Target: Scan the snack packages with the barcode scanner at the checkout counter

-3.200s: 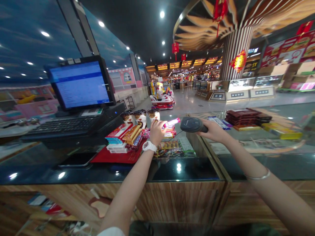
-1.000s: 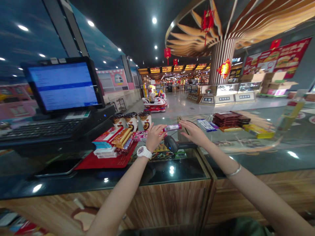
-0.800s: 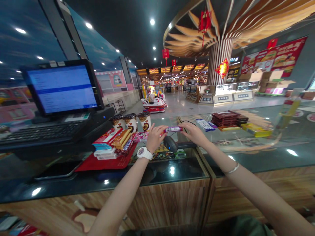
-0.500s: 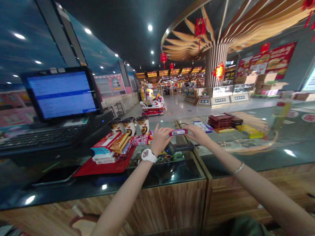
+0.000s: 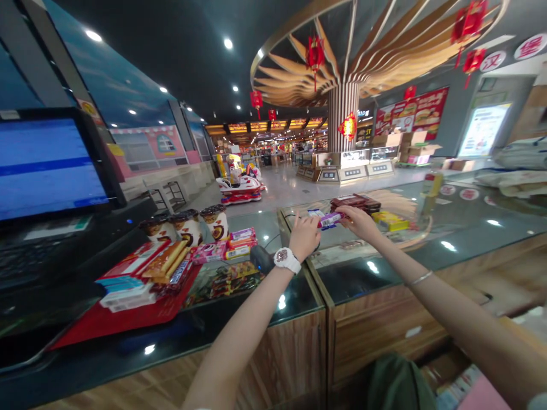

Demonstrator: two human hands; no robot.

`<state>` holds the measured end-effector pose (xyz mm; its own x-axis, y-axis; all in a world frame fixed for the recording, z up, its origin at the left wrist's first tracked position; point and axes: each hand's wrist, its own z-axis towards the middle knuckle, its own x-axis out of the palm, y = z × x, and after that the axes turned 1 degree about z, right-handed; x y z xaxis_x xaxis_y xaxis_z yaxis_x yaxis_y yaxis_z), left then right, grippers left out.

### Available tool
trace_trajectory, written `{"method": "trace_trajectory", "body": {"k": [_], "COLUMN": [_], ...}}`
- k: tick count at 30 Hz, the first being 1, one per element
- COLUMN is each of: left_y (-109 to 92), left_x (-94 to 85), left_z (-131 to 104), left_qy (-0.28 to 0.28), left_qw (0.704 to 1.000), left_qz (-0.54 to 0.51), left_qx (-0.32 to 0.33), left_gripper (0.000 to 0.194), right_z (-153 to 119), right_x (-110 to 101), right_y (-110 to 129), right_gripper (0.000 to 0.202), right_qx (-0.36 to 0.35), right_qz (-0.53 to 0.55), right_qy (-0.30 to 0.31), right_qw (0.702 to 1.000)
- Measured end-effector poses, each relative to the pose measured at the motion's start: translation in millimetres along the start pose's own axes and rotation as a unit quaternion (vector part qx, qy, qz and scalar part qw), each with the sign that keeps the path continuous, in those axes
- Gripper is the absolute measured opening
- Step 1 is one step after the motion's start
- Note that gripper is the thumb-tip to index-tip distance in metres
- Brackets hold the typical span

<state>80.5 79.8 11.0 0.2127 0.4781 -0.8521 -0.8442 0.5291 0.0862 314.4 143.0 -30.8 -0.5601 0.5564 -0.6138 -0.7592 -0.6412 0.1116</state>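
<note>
A slim purple candy roll [image 5: 330,220] is held above the counter between my two hands. My left hand [image 5: 305,236], with a white watch at the wrist, grips the roll's left end, one finger raised. My right hand [image 5: 359,222] pinches its right end. Below and left of my left hand lies a black handheld scanner [image 5: 260,259], partly hidden by my wrist. Similar candy rolls [image 5: 240,242] lie left of the scanner. Just beyond my right hand is a stack of dark brown packets [image 5: 355,203], with a yellow pack [image 5: 391,221] beside it.
Three lidded cups [image 5: 214,223] stand behind a red mat [image 5: 166,310], which carries stacked boxes [image 5: 130,273] and golden snack packets [image 5: 167,263]. A monitor [image 5: 51,165] and keyboard occupy the left. The glass counter [image 5: 363,273] has a seam near its middle.
My view has turned to the right. Both hands have carried the candy roll rightward, from above the scanner toward the brown packets.
</note>
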Motion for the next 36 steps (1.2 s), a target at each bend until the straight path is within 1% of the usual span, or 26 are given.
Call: {"method": "trace_trajectory", "body": {"k": [4,7,13,19,24,29,33,36], "left_y": [-13.8,-20.5,-23.7,-19.2,-20.5,-25.1,-26.2,-24.7], "left_x": [28.3,43.6,60.6,73.2,79.8,78.2,74.7,74.5], "left_z": [18.8,29.3,38.9,31.8,30.2,29.0,26.0,25.6], "left_qy": [0.040,0.063,0.090,0.101,0.107,0.105,0.094,0.106], "left_qw": [0.999,0.997,0.995,0.994,0.993,0.994,0.995,0.993], "left_qz": [-0.006,-0.011,-0.010,0.002,-0.001,-0.005,-0.020,-0.024], "left_qx": [-0.022,-0.040,-0.043,-0.041,-0.042,-0.040,-0.039,-0.043], "left_gripper": [0.027,0.028,0.028,0.026,0.031,0.038,0.040,0.040], "right_z": [-4.1,-4.0,-1.2,-2.5,-9.3,-11.9,-12.2,-12.1], "right_x": [5.1,11.4,22.4,33.0,36.2,26.6,21.0,21.3], "right_y": [-26.0,-39.4,-51.0,-51.4,-52.7,-49.0,-43.5,-41.9], "right_gripper": [0.032,0.033,0.036,0.027,0.029,0.034,0.038,0.046], "right_qx": [0.031,0.062,0.122,0.120,0.118,0.084,0.082,0.083], "right_qz": [-0.024,-0.041,-0.062,-0.041,-0.034,0.001,-0.018,-0.030], "right_qy": [0.057,0.090,0.156,0.186,0.188,0.142,0.185,0.214], "right_qw": [0.998,0.993,0.978,0.974,0.974,0.986,0.979,0.973]}}
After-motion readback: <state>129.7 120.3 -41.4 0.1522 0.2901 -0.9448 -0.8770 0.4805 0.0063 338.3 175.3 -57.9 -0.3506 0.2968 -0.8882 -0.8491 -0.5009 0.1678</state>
